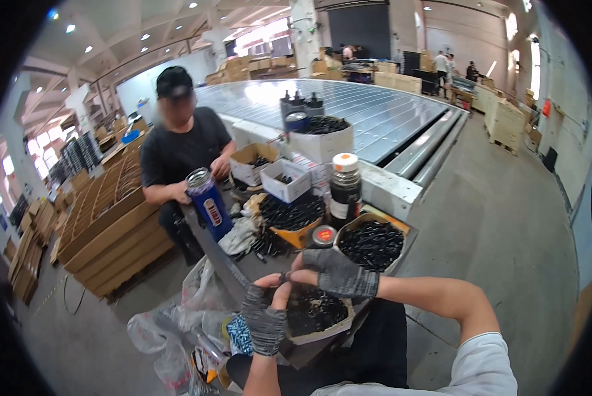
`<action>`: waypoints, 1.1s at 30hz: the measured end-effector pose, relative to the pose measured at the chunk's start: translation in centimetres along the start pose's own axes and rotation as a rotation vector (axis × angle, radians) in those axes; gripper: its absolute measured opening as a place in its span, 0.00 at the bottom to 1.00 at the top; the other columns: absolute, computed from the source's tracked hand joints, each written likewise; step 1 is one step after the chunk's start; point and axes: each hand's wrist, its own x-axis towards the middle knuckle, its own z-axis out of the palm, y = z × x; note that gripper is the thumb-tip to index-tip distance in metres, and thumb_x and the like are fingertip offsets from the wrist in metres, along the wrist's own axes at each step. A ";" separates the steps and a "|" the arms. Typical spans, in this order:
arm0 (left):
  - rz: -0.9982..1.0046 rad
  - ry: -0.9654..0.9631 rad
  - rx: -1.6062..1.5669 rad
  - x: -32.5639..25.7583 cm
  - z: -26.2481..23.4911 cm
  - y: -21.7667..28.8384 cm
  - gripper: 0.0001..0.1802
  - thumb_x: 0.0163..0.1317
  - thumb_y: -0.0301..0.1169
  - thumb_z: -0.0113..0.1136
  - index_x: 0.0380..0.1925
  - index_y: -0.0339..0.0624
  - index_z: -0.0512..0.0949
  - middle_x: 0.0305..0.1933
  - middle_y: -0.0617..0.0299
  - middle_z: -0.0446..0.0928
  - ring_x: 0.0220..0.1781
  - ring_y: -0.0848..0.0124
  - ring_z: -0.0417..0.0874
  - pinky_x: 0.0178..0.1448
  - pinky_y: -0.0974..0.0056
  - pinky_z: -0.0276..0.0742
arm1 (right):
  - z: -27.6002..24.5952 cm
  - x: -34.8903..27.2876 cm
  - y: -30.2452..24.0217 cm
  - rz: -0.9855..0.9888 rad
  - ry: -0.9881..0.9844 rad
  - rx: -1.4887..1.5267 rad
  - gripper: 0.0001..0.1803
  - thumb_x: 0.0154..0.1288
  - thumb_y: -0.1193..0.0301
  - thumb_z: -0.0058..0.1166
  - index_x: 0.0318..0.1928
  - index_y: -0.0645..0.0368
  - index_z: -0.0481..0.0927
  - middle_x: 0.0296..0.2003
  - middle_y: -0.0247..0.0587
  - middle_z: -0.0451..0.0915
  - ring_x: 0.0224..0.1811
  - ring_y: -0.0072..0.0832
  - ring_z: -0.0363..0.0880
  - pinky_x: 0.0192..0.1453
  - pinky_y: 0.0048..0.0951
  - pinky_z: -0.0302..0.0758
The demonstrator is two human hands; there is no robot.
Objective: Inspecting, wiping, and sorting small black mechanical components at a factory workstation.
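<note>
Grey fingerless gloves cover both of my hands. My left hand [265, 318] and my right hand [339, 272] meet fingertip to fingertip, pinching a small dark part [284, 278] between them; its exact kind is too small to tell. Just below them sits an open box [322, 338] with loose small black pieces inside. Beyond my right hand, another box holds a heap of black parts [371, 244]. A round tin with a red lid [323, 235] stands near my right hand, in front of a dark bottle with a white cap [345, 191].
A co-worker [187, 142] sits across at the left, a hand by a blue tumbler [210, 204]. More black parts [292, 210], a white box [286, 181] and white gloves [242, 236] crowd the bench. Plastic bags [170, 336] lie lower left; a roller conveyor [348, 112] stands behind.
</note>
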 end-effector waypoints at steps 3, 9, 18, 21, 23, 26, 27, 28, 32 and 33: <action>-0.024 0.034 0.028 -0.2 -0.8 -0.4 0.08 0.63 0.22 0.66 0.41 0.36 0.79 0.40 0.61 0.82 0.43 0.73 0.81 0.50 0.67 0.77 | 0.5 0.1 0.3 0.053 -0.083 0.019 0.12 0.71 0.66 0.57 0.44 0.62 0.81 0.36 0.41 0.82 0.43 0.29 0.81 0.49 0.32 0.77; 0.279 -0.035 0.262 -0.1 -1.2 -0.4 0.07 0.60 0.19 0.65 0.37 0.34 0.77 0.42 0.55 0.80 0.45 0.67 0.81 0.52 0.65 0.76 | 1.2 -0.3 0.8 -0.083 -0.031 -0.081 0.12 0.69 0.66 0.60 0.45 0.63 0.81 0.37 0.47 0.82 0.43 0.38 0.83 0.48 0.34 0.77; 0.263 -0.119 0.332 -0.7 -1.2 -0.2 0.08 0.59 0.18 0.63 0.37 0.35 0.76 0.40 0.56 0.79 0.44 0.68 0.81 0.51 0.65 0.76 | 0.9 -0.6 -0.1 -0.294 -0.066 -0.156 0.14 0.70 0.72 0.55 0.54 0.58 0.79 0.38 0.45 0.81 0.43 0.42 0.82 0.49 0.36 0.77; 0.273 -0.175 0.398 -0.9 -1.9 -0.1 0.10 0.59 0.18 0.63 0.41 0.34 0.78 0.40 0.57 0.79 0.43 0.68 0.81 0.51 0.65 0.76 | 1.6 -0.7 0.6 -0.364 -0.089 -0.098 0.14 0.70 0.73 0.54 0.55 0.57 0.79 0.42 0.46 0.80 0.45 0.41 0.81 0.50 0.38 0.77; 0.100 -0.141 0.203 -1.6 -1.2 0.6 0.12 0.59 0.19 0.64 0.43 0.34 0.78 0.40 0.57 0.80 0.44 0.68 0.81 0.51 0.64 0.76 | 1.0 -1.3 -0.1 -0.306 -0.140 -0.146 0.15 0.70 0.73 0.54 0.55 0.56 0.79 0.42 0.45 0.81 0.45 0.42 0.81 0.50 0.38 0.77; 0.081 -0.157 0.179 -1.2 -1.3 1.0 0.15 0.58 0.20 0.66 0.46 0.35 0.79 0.42 0.55 0.80 0.44 0.65 0.83 0.52 0.62 0.77 | 2.0 -1.4 0.8 -0.378 -0.015 -0.152 0.15 0.69 0.72 0.55 0.55 0.56 0.79 0.41 0.45 0.81 0.45 0.43 0.81 0.50 0.39 0.77; 0.240 -0.208 0.341 -0.9 -1.3 1.3 0.17 0.57 0.20 0.68 0.47 0.36 0.80 0.43 0.53 0.81 0.44 0.61 0.84 0.52 0.60 0.78 | 1.9 -1.5 0.7 -0.372 -0.007 -0.157 0.15 0.69 0.72 0.55 0.55 0.56 0.79 0.41 0.45 0.81 0.45 0.43 0.81 0.50 0.39 0.77; 0.275 -0.175 0.421 -1.0 -1.1 1.6 0.15 0.57 0.20 0.68 0.46 0.36 0.80 0.43 0.53 0.81 0.44 0.61 0.84 0.52 0.60 0.78 | 1.8 -1.7 0.4 -0.367 0.020 -0.126 0.14 0.69 0.71 0.55 0.54 0.57 0.79 0.40 0.46 0.81 0.45 0.44 0.81 0.50 0.39 0.77; 0.277 -0.145 0.307 -1.4 -1.7 0.2 0.14 0.59 0.20 0.66 0.46 0.35 0.81 0.42 0.52 0.81 0.44 0.63 0.83 0.52 0.62 0.78 | 1.6 -1.6 0.0 -0.366 0.040 -0.111 0.13 0.68 0.72 0.56 0.52 0.57 0.79 0.40 0.47 0.81 0.44 0.44 0.82 0.49 0.39 0.78; 0.281 -0.151 0.306 -1.3 -1.6 0.4 0.14 0.59 0.20 0.66 0.46 0.35 0.81 0.42 0.52 0.81 0.44 0.63 0.83 0.52 0.62 0.78 | 1.6 -1.7 0.0 -0.390 0.042 -0.163 0.13 0.68 0.72 0.56 0.52 0.57 0.79 0.40 0.47 0.81 0.44 0.44 0.82 0.49 0.39 0.78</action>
